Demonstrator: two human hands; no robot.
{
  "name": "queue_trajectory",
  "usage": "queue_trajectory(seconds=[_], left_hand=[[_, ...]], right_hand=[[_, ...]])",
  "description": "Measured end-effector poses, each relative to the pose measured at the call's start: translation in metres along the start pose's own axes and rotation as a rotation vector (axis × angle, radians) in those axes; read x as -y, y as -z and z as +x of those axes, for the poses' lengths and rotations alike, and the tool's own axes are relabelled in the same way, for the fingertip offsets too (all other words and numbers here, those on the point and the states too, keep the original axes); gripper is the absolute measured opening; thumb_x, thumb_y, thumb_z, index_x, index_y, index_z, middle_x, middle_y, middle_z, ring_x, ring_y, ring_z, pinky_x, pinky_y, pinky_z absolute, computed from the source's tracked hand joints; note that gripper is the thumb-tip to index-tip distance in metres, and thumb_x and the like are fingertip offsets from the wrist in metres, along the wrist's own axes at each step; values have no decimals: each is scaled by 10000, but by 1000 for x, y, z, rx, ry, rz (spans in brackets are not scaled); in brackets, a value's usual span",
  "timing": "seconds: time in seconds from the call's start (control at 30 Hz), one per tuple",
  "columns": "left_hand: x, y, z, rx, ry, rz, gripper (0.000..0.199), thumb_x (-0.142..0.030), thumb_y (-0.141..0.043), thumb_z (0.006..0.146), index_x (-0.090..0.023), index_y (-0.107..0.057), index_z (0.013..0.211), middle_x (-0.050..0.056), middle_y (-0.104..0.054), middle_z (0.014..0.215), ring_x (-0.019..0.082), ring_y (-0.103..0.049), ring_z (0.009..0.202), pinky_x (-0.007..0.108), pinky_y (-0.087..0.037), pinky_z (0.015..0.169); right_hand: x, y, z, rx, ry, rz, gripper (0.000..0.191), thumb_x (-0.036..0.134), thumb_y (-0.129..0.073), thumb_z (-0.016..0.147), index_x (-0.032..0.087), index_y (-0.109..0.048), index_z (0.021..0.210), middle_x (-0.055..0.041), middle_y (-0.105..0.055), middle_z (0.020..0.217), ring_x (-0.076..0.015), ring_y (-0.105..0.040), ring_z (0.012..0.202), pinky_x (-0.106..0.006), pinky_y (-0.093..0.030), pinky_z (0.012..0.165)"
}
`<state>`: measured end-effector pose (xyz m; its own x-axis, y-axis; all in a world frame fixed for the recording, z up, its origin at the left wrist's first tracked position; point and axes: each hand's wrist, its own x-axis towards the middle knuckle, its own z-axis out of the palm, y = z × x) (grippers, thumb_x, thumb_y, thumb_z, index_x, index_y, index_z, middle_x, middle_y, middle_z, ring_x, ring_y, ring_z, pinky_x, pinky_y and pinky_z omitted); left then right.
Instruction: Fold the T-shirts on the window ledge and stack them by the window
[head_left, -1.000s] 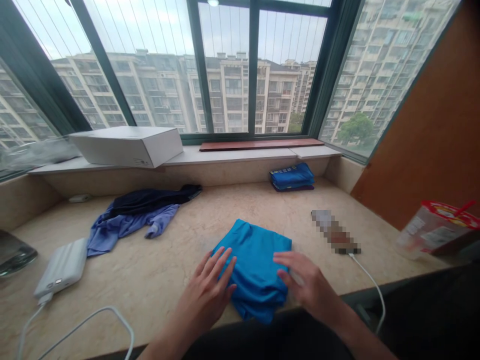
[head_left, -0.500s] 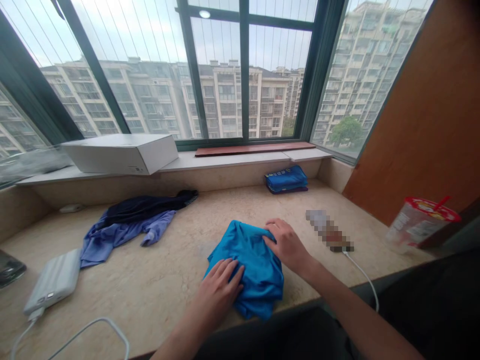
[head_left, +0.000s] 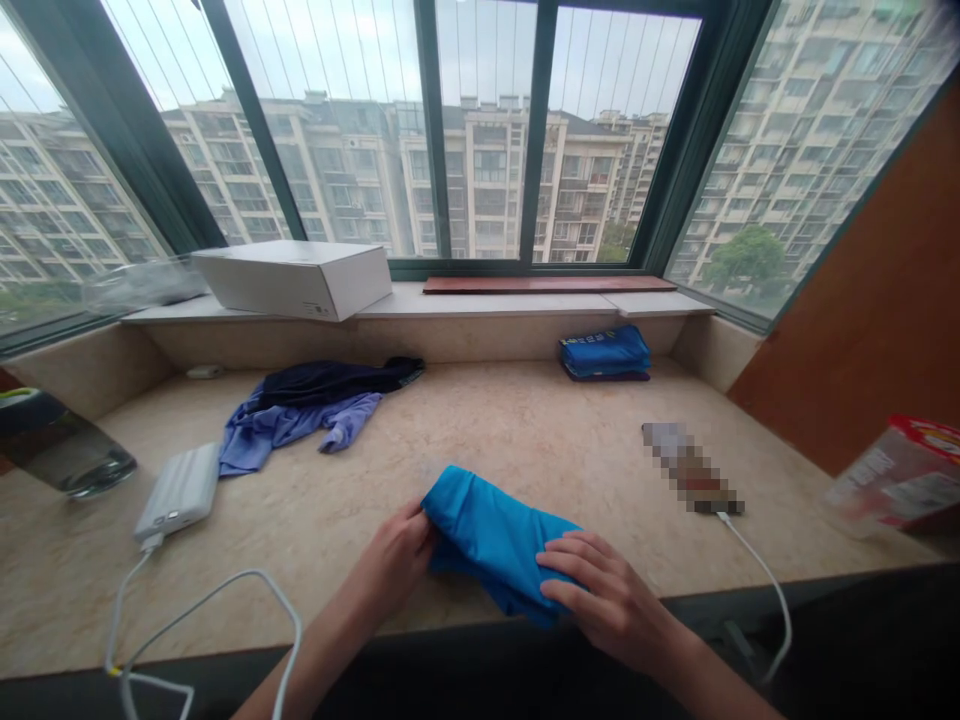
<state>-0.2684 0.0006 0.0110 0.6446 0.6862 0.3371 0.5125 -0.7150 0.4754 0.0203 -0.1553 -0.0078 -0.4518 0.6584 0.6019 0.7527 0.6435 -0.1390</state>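
A bright blue piece of cloth (head_left: 491, 535), probably a garment, lies bunched and partly folded near the front edge of the counter. At its left corner my left hand (head_left: 394, 550) is closed, pinching the fabric between thumb and fingers. My right hand (head_left: 604, 590) rests over the right end, its fingers stretched out side by side on top of the cloth; its thumb is hidden. Behind and to the left, a purple and dark navy garment (head_left: 315, 405) lies crumpled. A folded blue bundle (head_left: 604, 352) sits against the back ledge.
On the stone counter (head_left: 480, 420) are a white power bank (head_left: 180, 490) with a looping cable, a bottle (head_left: 64, 450) at left, a blurred-out phone-like item (head_left: 690, 470) with a cable, and a plastic cup (head_left: 900, 480). A white box (head_left: 292, 280) stands on the window ledge.
The blue cloth has become narrower, folded over toward the front edge. My left hand has moved to its left corner and grips it; my right hand has come down to the right end. The view shifted.
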Motion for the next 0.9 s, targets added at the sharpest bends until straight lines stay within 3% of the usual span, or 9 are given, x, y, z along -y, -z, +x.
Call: queue_trajectory(seconds=[0.1,0.13,0.2,0.27,0.37,0.5,0.6,0.8,0.9], left_hand=[[-6,9,3,-328,5,146,280,-194,-440,1011,-168,-673,1162,131,-714,1178,269,-694,1108,439,-569,990],[-12,11,6,-371,-47,185,295,-186,-437,1017,-162,-657,1211,144,-699,1224,273,-662,1183,452,-541,1039],[-28,11,13,-250,-241,232,328,-186,-451,1021,-164,-631,1294,153,-659,1337,277,-586,1314,469,-478,1123],[-42,6,19,15,-407,271,390,-259,-513,1017,-180,-587,1392,153,-586,1467,300,-517,1395,508,-425,1172],[-46,-8,18,247,-432,326,581,-442,-599,982,-214,-497,1507,158,-479,1574,354,-461,1439,562,-409,1170],[-33,-20,2,202,-393,355,631,-501,-586,982,-290,-434,1557,143,-444,1600,360,-470,1430,549,-446,1135],[-27,-16,0,188,-339,375,683,-566,-648,923,-309,-475,1531,163,-475,1573,386,-559,1336,552,-516,1047],[-45,10,34,362,-169,376,520,-409,-689,904,-176,-630,1366,175,-686,1302,376,-647,1165,561,-522,1000],[-56,20,45,425,-154,368,393,-378,-786,792,-183,-724,1128,143,-711,1149,366,-650,1085,558,-513,980]], right_hand=[[0,-1,-3,26,-4,10,356,77,-472,955,257,-662,1195,-74,-731,1243,-228,-647,1220,-483,-492,1102],[0,0,-3,55,9,9,351,85,-484,951,256,-667,1197,-76,-728,1254,-235,-647,1218,-497,-483,1109],[1,4,-3,129,37,11,303,144,-533,961,248,-677,1207,-84,-717,1283,-253,-646,1212,-515,-476,1103],[2,10,-4,178,57,26,265,297,-612,974,238,-684,1222,-95,-715,1292,-274,-647,1195,-521,-478,1083],[1,15,-4,172,62,81,423,575,-669,922,256,-706,1196,-87,-747,1219,-278,-670,1114,-504,-491,1043],[3,6,4,63,-145,69,329,457,-595,995,272,-681,1253,-84,-733,1220,-246,-681,1063,-425,-533,963],[4,-8,12,20,-404,-92,459,315,-618,966,261,-571,1419,-112,-666,1348,-291,-640,1177,-477,-507,1012],[-1,-21,15,153,-518,-114,672,369,-780,840,242,-529,1451,-104,-697,1248,-309,-649,1094,-495,-498,985],[-2,-12,23,259,-596,-68,435,327,-801,789,237,-674,1195,-87,-696,1135,-314,-636,1035,-486,-505,929]])
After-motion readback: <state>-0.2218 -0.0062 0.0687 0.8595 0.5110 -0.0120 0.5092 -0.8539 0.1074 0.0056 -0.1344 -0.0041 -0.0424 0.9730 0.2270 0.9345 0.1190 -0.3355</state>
